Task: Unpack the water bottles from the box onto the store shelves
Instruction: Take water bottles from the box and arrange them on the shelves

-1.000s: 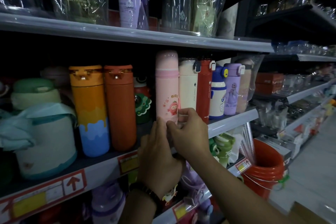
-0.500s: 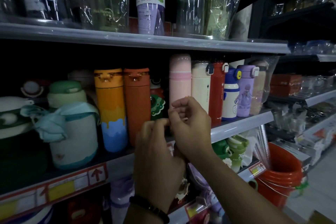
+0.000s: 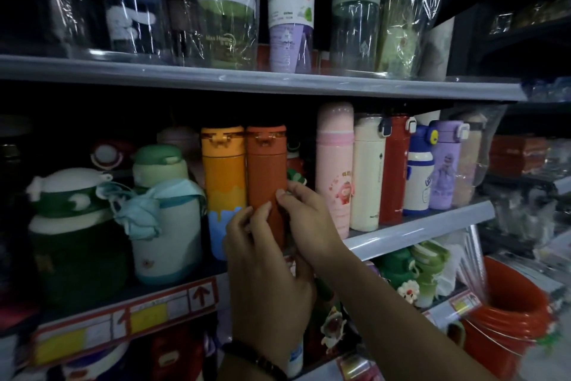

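An orange-red water bottle stands upright on the middle shelf, touching a yellow-orange bottle with a blue base on its left. My right hand grips its right side, thumb on the front and fingers curled behind. My left hand presses its fingertips on the lower front of the same bottle and hides the bottle's base. To the right stand a pink bottle and a cream bottle. No box is in view.
The upper shelf holds tall plastic-wrapped bottles. Round green-and-white jugs crowd the middle shelf's left. More bottles fill the shelf below. Stacked red buckets stand on the floor at lower right, beside further shelving.
Both hands have moved left along the shelf, from in front of the pink bottle to the orange-red bottle. The view has moved closer to the shelf.
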{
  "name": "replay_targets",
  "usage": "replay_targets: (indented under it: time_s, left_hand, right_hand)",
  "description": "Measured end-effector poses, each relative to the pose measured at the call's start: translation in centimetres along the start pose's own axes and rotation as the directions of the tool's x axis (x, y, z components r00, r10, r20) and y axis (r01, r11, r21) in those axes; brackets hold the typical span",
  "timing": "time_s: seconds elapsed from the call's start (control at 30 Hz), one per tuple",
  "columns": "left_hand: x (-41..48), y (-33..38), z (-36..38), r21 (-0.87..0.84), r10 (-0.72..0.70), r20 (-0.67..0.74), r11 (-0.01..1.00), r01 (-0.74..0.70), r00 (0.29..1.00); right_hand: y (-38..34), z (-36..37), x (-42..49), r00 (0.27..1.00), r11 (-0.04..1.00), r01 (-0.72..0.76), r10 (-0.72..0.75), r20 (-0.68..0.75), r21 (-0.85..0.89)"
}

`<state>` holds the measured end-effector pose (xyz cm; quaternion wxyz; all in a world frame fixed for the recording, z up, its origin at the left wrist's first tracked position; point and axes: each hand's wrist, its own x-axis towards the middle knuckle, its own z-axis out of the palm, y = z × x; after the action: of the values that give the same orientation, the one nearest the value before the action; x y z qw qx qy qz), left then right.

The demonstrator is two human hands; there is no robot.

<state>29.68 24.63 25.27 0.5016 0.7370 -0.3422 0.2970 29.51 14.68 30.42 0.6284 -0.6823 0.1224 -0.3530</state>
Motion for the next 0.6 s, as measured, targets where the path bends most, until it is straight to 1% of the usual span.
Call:
replay_targets:
  time_s: [0.1, 0.17, 0.33, 0.47, 0.6]
  left_hand:
    - [-0.2, 0.2, 0.2, -0.001, -0.022, 0.032, 1.000, 0.022, 0.999]
    - [-0.2, 0.3, 0.3, -0.010, -0.035, 0.046, 0.999, 0.035, 0.998]
    - [-0.5, 0.1, 0.6, -0.058, -0.050, 0.048, 0.997, 0.053, 0.998]
    - [-0.8, 0.2, 1.1, -0.050, -0.029, 0.054, 0.998, 0.032, 0.998]
    - [-1.0, 0.6, 1.2, -0.038, -0.016, 0.083, 0.999, 0.019, 0.996]
  right_hand:
    - [0.5, -0.4, 0.0, 1.000, 0.999, 0.010, -0.010, 0.009, 0.048]
    - [0.7, -0.4, 0.0, 1.000, 0.999, 0.019, -0.018, -0.012, 0.049]
    - [1.0, -0.3, -0.1, 0.998, 0.998, 0.048, -0.050, -0.041, -0.028]
    - [1.1, -0.6, -0.2, 0.993, 0.992, 0.085, -0.092, -0.072, -0.092]
    - [1.1, -1.4, -0.3, 0.992, 0.986, 0.074, -0.088, -0.091, -0.147]
